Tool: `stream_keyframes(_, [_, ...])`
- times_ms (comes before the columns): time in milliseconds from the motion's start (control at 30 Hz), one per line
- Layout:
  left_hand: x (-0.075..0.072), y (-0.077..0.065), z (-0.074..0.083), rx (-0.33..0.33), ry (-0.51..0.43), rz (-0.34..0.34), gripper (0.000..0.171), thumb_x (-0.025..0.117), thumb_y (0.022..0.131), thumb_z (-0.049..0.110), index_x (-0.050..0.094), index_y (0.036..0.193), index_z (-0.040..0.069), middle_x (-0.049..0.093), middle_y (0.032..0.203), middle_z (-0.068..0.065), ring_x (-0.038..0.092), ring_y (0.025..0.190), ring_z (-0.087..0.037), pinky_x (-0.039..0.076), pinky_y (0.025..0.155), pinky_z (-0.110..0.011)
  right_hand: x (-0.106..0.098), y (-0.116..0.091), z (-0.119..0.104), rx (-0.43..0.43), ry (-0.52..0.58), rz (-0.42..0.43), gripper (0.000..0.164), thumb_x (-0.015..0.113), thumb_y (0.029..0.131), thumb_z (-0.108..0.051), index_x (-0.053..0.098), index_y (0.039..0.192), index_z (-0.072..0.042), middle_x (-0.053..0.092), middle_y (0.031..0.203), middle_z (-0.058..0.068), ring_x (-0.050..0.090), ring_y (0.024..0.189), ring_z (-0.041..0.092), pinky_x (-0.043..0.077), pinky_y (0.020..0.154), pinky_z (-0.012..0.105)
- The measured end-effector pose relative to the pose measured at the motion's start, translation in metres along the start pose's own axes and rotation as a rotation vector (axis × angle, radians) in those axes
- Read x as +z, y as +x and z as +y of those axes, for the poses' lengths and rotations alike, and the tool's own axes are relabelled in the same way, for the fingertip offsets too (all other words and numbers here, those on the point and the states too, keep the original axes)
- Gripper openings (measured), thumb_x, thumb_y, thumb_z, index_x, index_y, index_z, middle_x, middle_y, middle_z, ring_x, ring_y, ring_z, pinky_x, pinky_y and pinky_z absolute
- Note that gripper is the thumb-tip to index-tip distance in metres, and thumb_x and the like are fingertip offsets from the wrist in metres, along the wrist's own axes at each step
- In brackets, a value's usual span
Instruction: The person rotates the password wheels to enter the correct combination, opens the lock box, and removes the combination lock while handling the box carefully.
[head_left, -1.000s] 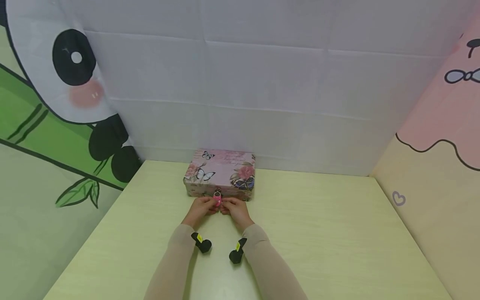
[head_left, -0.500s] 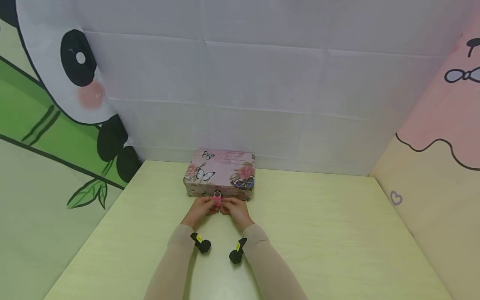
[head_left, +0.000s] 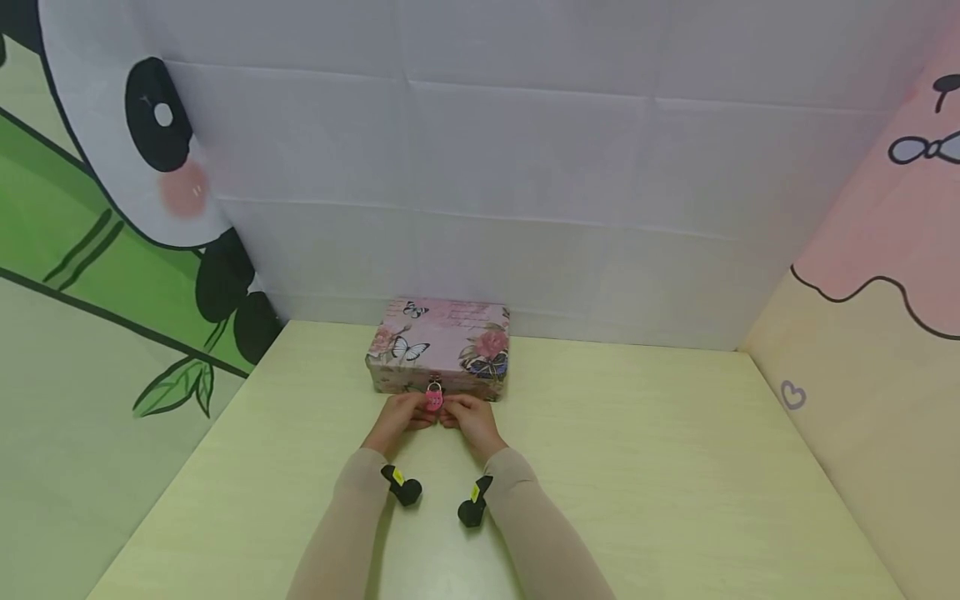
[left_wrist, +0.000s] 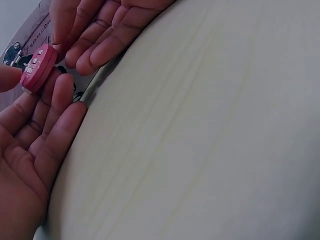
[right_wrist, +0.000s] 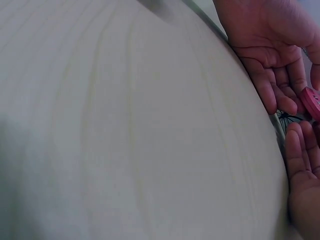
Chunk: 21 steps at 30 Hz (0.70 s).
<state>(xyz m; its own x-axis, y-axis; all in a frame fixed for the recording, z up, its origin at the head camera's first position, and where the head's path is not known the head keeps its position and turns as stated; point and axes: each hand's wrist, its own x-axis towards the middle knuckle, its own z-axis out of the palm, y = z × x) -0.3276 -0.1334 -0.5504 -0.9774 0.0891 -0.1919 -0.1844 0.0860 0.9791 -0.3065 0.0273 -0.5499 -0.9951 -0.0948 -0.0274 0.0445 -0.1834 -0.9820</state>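
A pink combination padlock [head_left: 434,399] with a metal shackle hangs at the front clasp of a floral, butterfly-patterned box [head_left: 442,337]. My left hand [head_left: 401,417] grips the padlock from the left. From the right, my right hand [head_left: 472,421] pinches its other edge. In the left wrist view, a row of number dials shows on the padlock [left_wrist: 39,68], between the left hand [left_wrist: 30,145] below and the right hand [left_wrist: 107,35] above. Only part of the padlock [right_wrist: 311,102] appears at the edge of the right wrist view.
The box stands at the back of a pale wooden table [head_left: 675,450], near a white cloth backdrop [head_left: 525,150]. Cartoon-printed panels rise at the left [head_left: 67,350] and right. A small black device [head_left: 405,490] is strapped at each wrist.
Both hands stay at the padlock while their fingers shift slightly. The padlock's face has turned a little in the head view. The box has not moved.
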Motion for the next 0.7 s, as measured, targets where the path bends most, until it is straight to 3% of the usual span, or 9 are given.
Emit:
stream_keyframes(333, [-0.0005, -0.0027, 0.0019, 0.01, -0.051, 0.015, 0.036, 0.049, 0.098, 0.013, 0.061, 0.115, -0.016, 0.069, 0.075, -0.006, 0.067, 0.066, -0.01, 0.059, 0.065, -0.024, 0.0009, -0.0007, -0.0002, 0.015, 0.022, 0.015, 0.022, 0.059, 0.096, 0.003, 0.064, 0.111, 0.018, 0.069, 0.082, 0.009, 0.065, 0.07, 0.012, 0.06, 0.07, 0.029])
stream_keyframes(700, [-0.0009, -0.0013, -0.0018, 0.049, -0.024, 0.003, 0.027, 0.052, 0.098, 0.011, 0.064, 0.106, -0.013, 0.07, 0.076, -0.007, 0.067, 0.066, -0.011, 0.059, 0.064, -0.024, -0.0006, 0.0019, 0.0008, 0.011, -0.015, -0.001, 0.022, 0.057, 0.096, 0.006, 0.061, 0.112, 0.021, 0.067, 0.096, 0.033, 0.069, 0.079, 0.027, 0.058, 0.083, 0.048])
